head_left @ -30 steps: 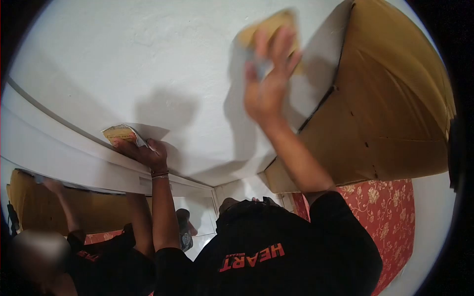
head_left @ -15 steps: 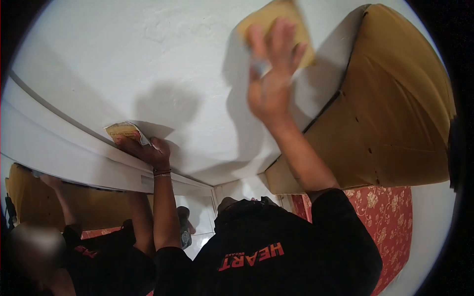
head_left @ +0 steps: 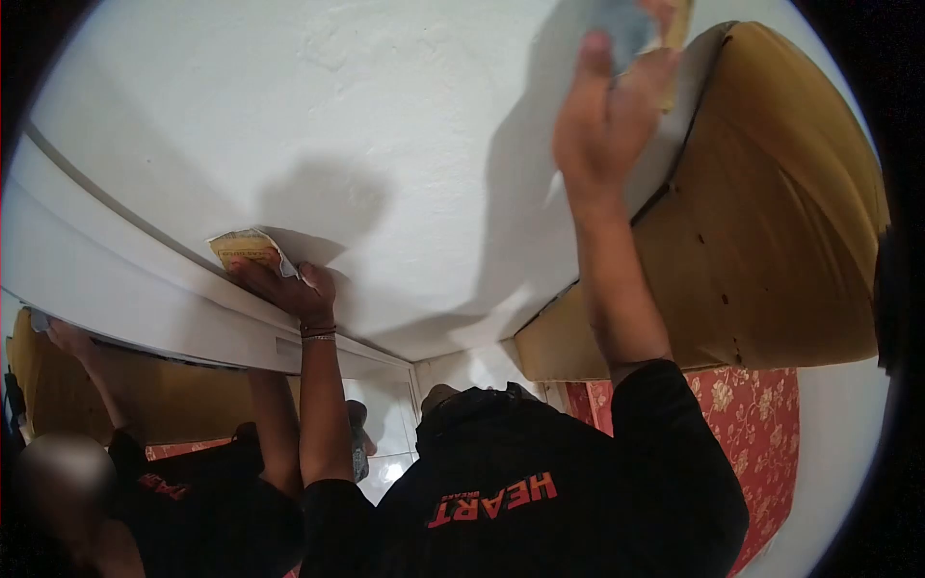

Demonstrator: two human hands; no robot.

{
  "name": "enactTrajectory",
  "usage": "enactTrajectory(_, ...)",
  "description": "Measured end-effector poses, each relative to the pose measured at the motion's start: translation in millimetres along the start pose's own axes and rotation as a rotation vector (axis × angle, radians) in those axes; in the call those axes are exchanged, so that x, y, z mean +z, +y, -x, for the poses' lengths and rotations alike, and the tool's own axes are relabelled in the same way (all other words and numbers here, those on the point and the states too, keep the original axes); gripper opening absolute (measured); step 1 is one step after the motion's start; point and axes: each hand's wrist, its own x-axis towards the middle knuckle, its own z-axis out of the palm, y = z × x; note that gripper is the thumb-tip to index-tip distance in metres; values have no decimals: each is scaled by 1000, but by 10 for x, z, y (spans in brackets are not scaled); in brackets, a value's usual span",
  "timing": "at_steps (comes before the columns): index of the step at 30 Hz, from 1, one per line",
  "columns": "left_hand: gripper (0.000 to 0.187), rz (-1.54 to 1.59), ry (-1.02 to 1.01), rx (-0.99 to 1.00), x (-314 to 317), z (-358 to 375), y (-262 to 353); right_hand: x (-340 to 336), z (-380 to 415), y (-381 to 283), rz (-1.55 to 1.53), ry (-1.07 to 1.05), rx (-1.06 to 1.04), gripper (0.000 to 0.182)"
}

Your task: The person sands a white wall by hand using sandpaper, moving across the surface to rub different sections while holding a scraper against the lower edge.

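Observation:
My left hand (head_left: pixel 289 289) rests at the lower left of the white surface (head_left: pixel 414 173), its fingers closed on a yellow paper packet (head_left: pixel 249 249) with printing and a torn white edge. Bracelets circle that wrist. At the upper right, my right hand (head_left: pixel 612 116) is stretched forward over the same surface. It grips a grey cloth-like piece (head_left: pixel 624 34), with a yellow sheet (head_left: pixel 680 39) beside and beneath it, partly cut off by the frame edge. Motion blurs these fingers.
A mustard-brown padded panel (head_left: pixel 780 202) stands on the right, above red floral fabric (head_left: pixel 742 414). Along the left runs a white frame (head_left: pixel 145 250) with a mirror (head_left: pixel 183 405) below, reflecting a person. Glossy tiles (head_left: pixel 390 467) show behind my body.
My right hand has moved up and to the right with the yellow sheet, and the grey piece now shows more. My left hand has barely moved.

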Motion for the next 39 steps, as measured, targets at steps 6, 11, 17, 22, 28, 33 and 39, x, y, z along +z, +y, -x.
enactTrajectory(6,66,-115,-34,120,-41,-22,-16,54,1820,-188,22,-815,-364,51)
enactTrajectory(11,66,-40,-10,67,17,-26,-33,43,1750,-53,-31,-761,-374,51)
enactTrajectory(17,72,-59,-42,51,-36,-2,-20,-67,291,16,-9,-161,2,50)
enactTrajectory(22,74,-32,-36,10,-19,62,-78,-165,2705,213,-87,-940,-296,46)
enactTrajectory(28,76,-11,-37,-17,-6,78,-79,-151,1603,257,169,-587,-108,57)
enactTrajectory(33,75,-29,-29,15,-8,47,-87,-65,1038,300,57,-247,129,58)
enactTrajectory(39,74,-52,-34,37,-15,46,-63,-246,2706,143,-10,-1063,-126,52)
